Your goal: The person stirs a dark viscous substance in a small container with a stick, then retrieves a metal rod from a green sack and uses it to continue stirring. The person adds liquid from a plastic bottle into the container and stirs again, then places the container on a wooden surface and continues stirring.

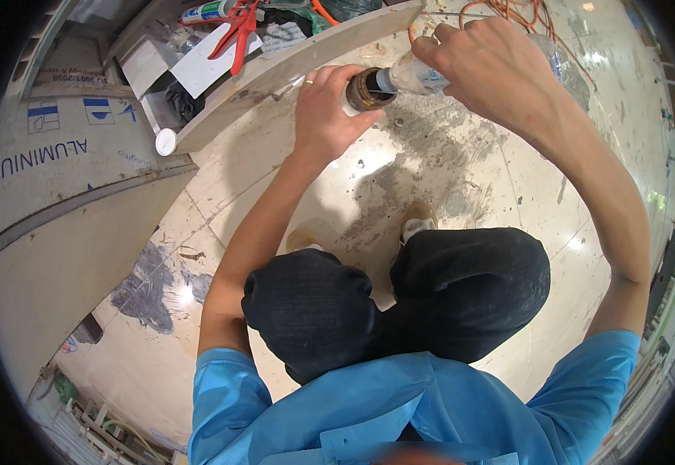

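My left hand [328, 115] is closed around the side of a small round can [358, 99], its rim crusted brown and its inside dark. In my right hand [483, 68] is a clear plastic bottle [413, 75], gripped from above and tipped nearly on its side. The bottle's mouth sits at the can's opening, over the right part of its rim. Whether liquid is flowing between them I cannot make out. Both hands are out ahead of my knees, above the floor.
A shallow wooden tray [306, 66] at the upper left holds a red-handled tool [238, 35], a sealant tube [209, 12] and white cards. Below it stands a large pale cabinet [81, 240]. Orange cord [535, 15] lies on the stained tile floor [461, 170].
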Motion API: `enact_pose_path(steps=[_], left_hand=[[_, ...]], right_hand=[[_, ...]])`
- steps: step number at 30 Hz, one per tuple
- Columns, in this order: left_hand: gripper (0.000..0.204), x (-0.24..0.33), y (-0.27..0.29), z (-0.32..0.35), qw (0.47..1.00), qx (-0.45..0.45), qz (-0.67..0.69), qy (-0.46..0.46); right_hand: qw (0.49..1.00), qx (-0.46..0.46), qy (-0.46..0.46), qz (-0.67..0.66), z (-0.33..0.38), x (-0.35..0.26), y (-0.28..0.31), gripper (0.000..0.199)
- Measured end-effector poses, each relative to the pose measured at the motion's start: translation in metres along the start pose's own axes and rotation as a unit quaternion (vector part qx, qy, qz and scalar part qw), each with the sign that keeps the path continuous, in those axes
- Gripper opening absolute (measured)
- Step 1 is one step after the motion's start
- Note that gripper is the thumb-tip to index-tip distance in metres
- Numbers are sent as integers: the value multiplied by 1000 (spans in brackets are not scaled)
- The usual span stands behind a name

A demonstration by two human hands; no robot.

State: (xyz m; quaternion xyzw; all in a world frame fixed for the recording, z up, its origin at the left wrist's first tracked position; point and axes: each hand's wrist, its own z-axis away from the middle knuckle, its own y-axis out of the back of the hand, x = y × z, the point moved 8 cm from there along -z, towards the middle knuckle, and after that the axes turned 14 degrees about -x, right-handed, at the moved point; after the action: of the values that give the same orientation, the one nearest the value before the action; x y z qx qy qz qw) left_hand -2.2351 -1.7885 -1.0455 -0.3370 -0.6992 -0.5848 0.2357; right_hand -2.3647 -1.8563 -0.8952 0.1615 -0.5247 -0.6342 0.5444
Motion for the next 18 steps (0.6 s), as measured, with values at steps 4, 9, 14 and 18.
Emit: enact_pose_path(steps=[4,9,14,18], left_hand=[[68,3,3,0,1000,2,3,7],[68,2,3,0,999,-3,6,33],[68,5,4,0,1000,10,11,22],[69,7,4,1,999,21,18,20]], right_hand=[[998,14,-3,63,1,-5,18,46],[997,-46,23,57,0,-5,34,9],[997,-51,13,49,2,-4,48,9],[996,-63,2,60,1,-5,55,9]])
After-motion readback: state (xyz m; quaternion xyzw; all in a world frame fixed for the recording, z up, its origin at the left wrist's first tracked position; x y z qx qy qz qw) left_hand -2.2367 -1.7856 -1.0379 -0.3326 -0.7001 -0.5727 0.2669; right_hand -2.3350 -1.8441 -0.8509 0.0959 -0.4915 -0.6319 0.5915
